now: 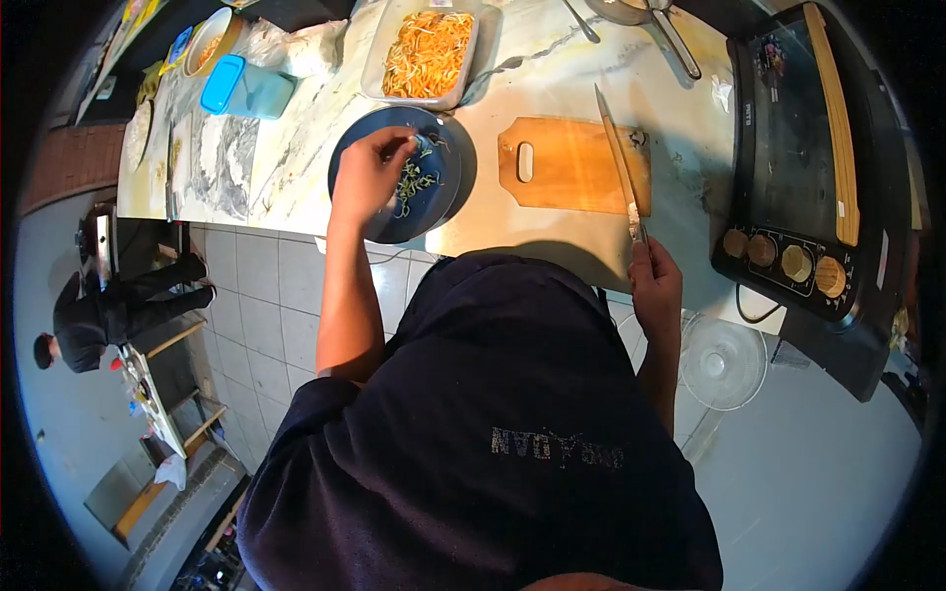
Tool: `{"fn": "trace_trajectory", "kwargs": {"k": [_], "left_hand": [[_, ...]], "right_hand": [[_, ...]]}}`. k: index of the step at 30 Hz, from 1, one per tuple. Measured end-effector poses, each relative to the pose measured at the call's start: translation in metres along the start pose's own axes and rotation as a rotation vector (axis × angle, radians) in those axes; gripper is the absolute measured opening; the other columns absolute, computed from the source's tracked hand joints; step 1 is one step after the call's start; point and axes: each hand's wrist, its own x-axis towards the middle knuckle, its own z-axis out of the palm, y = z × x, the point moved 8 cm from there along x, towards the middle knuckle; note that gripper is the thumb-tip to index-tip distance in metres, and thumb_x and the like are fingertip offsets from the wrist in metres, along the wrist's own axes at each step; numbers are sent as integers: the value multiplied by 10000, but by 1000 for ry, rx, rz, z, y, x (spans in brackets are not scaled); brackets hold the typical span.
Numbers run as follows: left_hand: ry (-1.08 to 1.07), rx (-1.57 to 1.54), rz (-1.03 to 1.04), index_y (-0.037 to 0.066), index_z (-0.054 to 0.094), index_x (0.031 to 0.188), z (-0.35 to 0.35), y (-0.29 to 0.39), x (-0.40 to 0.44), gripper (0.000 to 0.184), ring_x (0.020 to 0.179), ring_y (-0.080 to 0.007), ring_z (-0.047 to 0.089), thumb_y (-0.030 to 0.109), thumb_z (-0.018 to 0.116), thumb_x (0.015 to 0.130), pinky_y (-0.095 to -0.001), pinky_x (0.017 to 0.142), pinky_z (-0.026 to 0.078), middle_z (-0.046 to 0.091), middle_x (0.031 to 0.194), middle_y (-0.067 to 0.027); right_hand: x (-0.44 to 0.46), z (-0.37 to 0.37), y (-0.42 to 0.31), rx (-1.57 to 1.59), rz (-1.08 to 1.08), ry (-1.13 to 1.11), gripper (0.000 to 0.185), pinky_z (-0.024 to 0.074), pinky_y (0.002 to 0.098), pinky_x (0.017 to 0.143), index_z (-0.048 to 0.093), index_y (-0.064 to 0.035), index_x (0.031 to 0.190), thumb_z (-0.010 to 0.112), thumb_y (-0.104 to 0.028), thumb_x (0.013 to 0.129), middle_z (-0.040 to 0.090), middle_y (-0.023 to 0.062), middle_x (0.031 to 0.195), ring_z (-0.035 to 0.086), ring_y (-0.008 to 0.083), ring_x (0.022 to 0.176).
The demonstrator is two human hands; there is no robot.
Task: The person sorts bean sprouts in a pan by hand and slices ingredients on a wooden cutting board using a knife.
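Observation:
My right hand is wrapped round the handle of a long kitchen knife. The blade lies over the right part of a wooden cutting board, its tip pointing away from me. Over a dark blue bowl hangs my left hand, fingers drawn together in a pinch. What they hold, if anything, I cannot make out. Thin green shreds lie inside the bowl. A small dark scrap rests on the board near the blade.
A clear container of orange and white shreds stands behind the bowl. A blue-lidded container and plastic bags are at left. A pan handle and a black toaster oven occupy the right. Another person stands far left.

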Motion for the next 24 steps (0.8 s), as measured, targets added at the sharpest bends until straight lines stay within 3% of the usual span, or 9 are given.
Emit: {"fn": "trace_trajectory", "kwargs": {"k": [2, 6, 7, 11, 14, 16, 18, 19, 24], "left_hand": [[-43, 20, 47, 3, 690, 1008, 19, 24, 1, 148, 779, -132, 677, 89, 667, 890, -256, 724, 512, 715, 864, -97], [-329, -350, 107, -2, 637, 1013, 87, 54, 11, 139, 818, -108, 648, 54, 676, 892, -232, 744, 514, 669, 878, -33], [-439, -542, 19, 1, 627, 985, 110, 58, 13, 122, 816, -93, 643, 54, 680, 889, -230, 740, 514, 667, 866, -29], [-533, -545, 57, 12, 632, 938, 178, 70, 22, 75, 740, -69, 622, 58, 674, 897, -228, 656, 491, 662, 825, -4], [-419, -314, 169, 22, 650, 909, 198, 64, 30, 111, 682, -109, 617, 128, 681, 897, -265, 616, 479, 670, 783, -37], [-252, -27, 256, 33, 659, 879, 184, 77, 22, 169, 638, -210, 620, 198, 691, 870, -330, 621, 489, 658, 747, -100], [-233, 19, 286, 36, 654, 841, 181, 76, 19, 167, 669, -270, 622, 201, 678, 848, -368, 636, 494, 642, 734, -120], [-204, 65, 312, 39, 649, 804, 178, 76, 17, 166, 699, -329, 624, 203, 665, 826, -406, 651, 498, 627, 720, -140], [-89, 24, 469, 31, 618, 816, 167, 89, 15, 145, 749, -349, 616, 169, 656, 789, -415, 707, 497, 622, 757, -163]], "right_hand": [[1, 0, 5, 13, 0, -4, 394, 466, 292, 827, 601, 34, 1197, 528, -299, 999, 672, 107, 983, 599, 150, 898], [-3, -1, 13, 27, 82, -8, 406, 470, 289, 809, 598, 33, 1211, 545, -305, 992, 668, 88, 959, 595, 139, 878], [-5, 0, 14, 30, 85, 0, 406, 470, 289, 809, 598, 33, 1211, 545, -305, 992, 668, 88, 959, 595, 139, 878], [-9, -4, 20, 50, 54, 43, 411, 473, 290, 801, 595, 33, 1217, 550, -306, 988, 669, 89, 954, 595, 140, 873], [-14, -4, 24, 54, 55, 46, 409, 472, 292, 803, 598, 26, 1219, 556, -306, 985, 673, 97, 962, 597, 142, 878], [-15, -3, 28, 79, 48, 51, 405, 472, 294, 805, 601, 20, 1218, 560, -307, 982, 675, 100, 963, 598, 143, 881], [-15, -1, 26, 71, -32, 73, 369, 348, 215, 564, 616, 2, 1187, 559, -303, 988, 504, -53, 709, 424, 35, 635], [-17, 0, 26, 77, -27, 78, 369, 348, 215, 564, 616, 2, 1187, 559, -303, 988, 504, -53, 709, 424, 35, 635], [-17, 11, 28, 93, 30, -7, 352, 342, 205, 569, 608, 2, 1198, 553, -276, 990, 490, -57, 703, 417, 32, 632]]}}
